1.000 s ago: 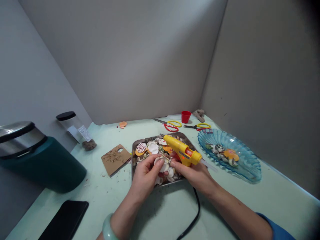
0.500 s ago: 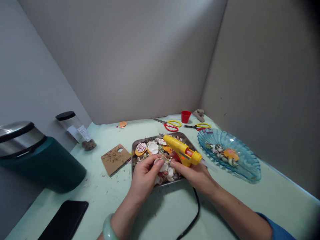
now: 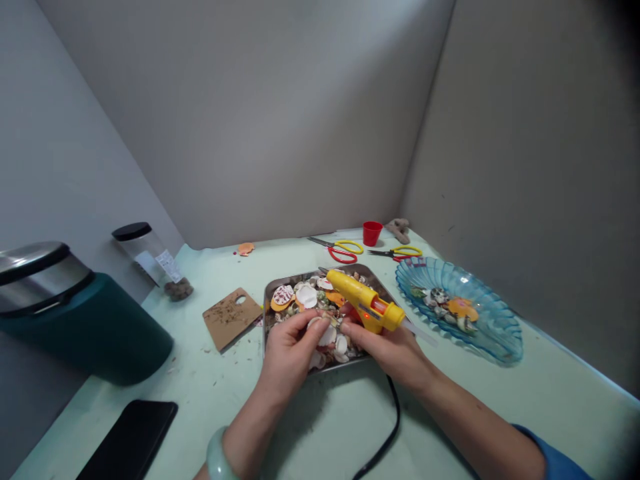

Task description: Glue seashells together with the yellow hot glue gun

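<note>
My left hand (image 3: 290, 347) pinches a small pale shell (image 3: 331, 321) between thumb and forefinger, above a metal tray (image 3: 265, 325) of mixed shells. Its outline is partly hidden by my fingertips. In my right hand (image 3: 390, 347) is a yellow hot glue gun (image 3: 353, 290), its nozzle pointing up and to the left and a small orange light lit on its side. My right thumb and fingertips come close to the small shell; whether they touch it I cannot tell. White, orange and spotted shells lie in the tray beneath both hands.
On the right is a blue glass dish (image 3: 493, 320) with shells. Scissors (image 3: 345, 248), pliers (image 3: 400, 253) and a red cup (image 3: 372, 233) stand behind the tray. To the left are a brown card (image 3: 227, 320), a jar (image 3: 155, 257), a green bottle (image 3: 100, 333) and a black phone (image 3: 130, 437). A black cord (image 3: 395, 420) runs forward.
The small shell has turned slightly between my fingertips. Both hands and the glue gun stay almost in place.
</note>
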The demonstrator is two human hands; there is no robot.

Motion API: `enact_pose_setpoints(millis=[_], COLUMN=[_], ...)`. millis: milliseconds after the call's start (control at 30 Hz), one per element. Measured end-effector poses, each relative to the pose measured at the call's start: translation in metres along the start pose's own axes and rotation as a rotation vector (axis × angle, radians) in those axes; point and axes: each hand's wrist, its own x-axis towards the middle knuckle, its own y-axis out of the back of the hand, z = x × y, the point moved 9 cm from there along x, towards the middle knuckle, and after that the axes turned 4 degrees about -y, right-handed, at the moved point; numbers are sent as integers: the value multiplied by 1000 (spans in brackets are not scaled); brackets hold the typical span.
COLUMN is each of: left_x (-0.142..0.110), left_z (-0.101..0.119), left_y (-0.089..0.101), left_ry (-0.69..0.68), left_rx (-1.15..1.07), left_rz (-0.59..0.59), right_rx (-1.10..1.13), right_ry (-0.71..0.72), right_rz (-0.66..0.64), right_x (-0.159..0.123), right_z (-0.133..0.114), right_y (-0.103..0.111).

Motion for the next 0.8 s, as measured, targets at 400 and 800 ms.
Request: enact_pose_setpoints(millis=[400, 800], left_x=[-2, -1], left_z=[-8, -4], left_y=[-8, -7], left_ry=[189, 119], left_rx=[-178, -139], left_rz=[-42, -31], right_rx=[7, -15], right_ry=[-59, -10], right_rz=[20, -47], right_x=[1, 1], right_z=[9, -4], right_y=[2, -3])
